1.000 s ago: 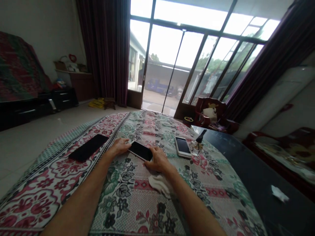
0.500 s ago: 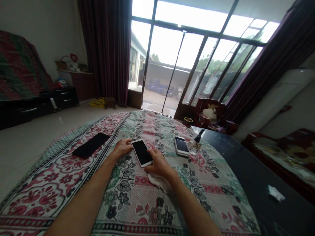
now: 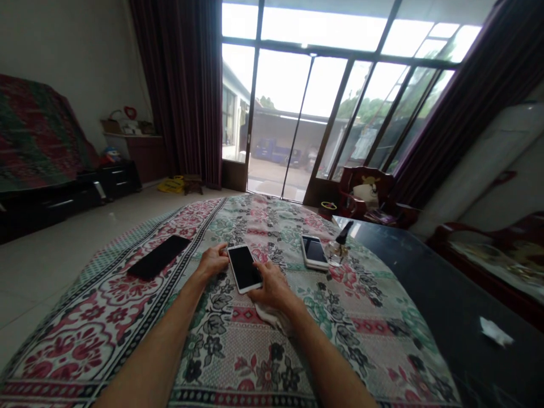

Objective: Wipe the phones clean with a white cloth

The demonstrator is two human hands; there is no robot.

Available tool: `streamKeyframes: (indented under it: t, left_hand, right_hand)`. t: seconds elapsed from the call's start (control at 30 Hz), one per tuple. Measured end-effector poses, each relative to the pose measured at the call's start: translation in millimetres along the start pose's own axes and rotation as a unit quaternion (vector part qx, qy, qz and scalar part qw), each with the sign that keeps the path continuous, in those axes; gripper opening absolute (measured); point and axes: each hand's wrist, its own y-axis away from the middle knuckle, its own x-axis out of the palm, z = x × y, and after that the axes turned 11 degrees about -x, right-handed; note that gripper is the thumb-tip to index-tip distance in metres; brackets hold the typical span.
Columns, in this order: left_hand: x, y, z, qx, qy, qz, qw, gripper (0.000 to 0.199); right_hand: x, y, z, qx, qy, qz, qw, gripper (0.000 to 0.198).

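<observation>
A white-framed smartphone (image 3: 245, 269) with a dark screen is tilted slightly over the patterned tablecloth (image 3: 272, 362). My right hand (image 3: 272, 285) grips its lower right edge, thumb and fingers closed round it. At its upper left corner is my left hand (image 3: 213, 260), fingers curled in and fingertips against the edge. Partly under my right hand and wrist lies a white cloth (image 3: 272, 316). To the right, a second white phone (image 3: 315, 252) appears to lie on top of another flat item. A black rectangular slab (image 3: 159, 257) rests on the left.
Beside the phone on the right stands a clear glass bottle (image 3: 337, 253) with a black top (image 3: 345, 232). A dark table (image 3: 425, 283) adjoins at the right, bearing a crumpled white tissue (image 3: 496, 331). Beyond are a wooden chair (image 3: 368, 190) and glass doors (image 3: 293, 124).
The phone in my hands has turned slightly, its lower end swinging a little left. Both hands keep their places on it. The whole view has shifted slightly.
</observation>
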Motion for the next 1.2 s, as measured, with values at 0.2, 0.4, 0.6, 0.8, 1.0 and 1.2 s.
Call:
streamKeyframes:
  t: [0.2, 0.4, 0.6, 0.8, 1.0, 1.2]
  left_hand:
    - [0, 15, -5, 0.006, 0.138, 0.061, 0.988, 0.067]
    - [7, 27, -16, -0.033, 0.241, 0.201, 0.949, 0.050]
    - [0, 29, -13, -0.035, 0.235, 0.252, 0.938, 0.037]
    - [15, 28, -12, -0.030, 0.250, 0.210, 0.945, 0.041]
    - [36, 31, -41, 0.001, 0.290, 0.233, 0.928, 0.033]
    - [101, 29, -96, 0.028, 0.312, 0.301, 0.901, 0.022]
  right_hand:
    - [2, -2, 2, 0.009, -0.025, -0.029, 0.999, 0.068]
    - [5, -4, 4, 0.022, -0.025, -0.023, 0.999, 0.063]
    - [7, -2, 2, 0.026, -0.035, -0.043, 0.998, 0.065]
    - [13, -2, -2, 0.034, -0.046, -0.058, 0.997, 0.072]
    - [-6, 4, -20, 0.021, -0.074, -0.112, 0.991, 0.066]
    - [-56, 32, -69, 0.036, -0.025, -0.192, 0.980, 0.056]
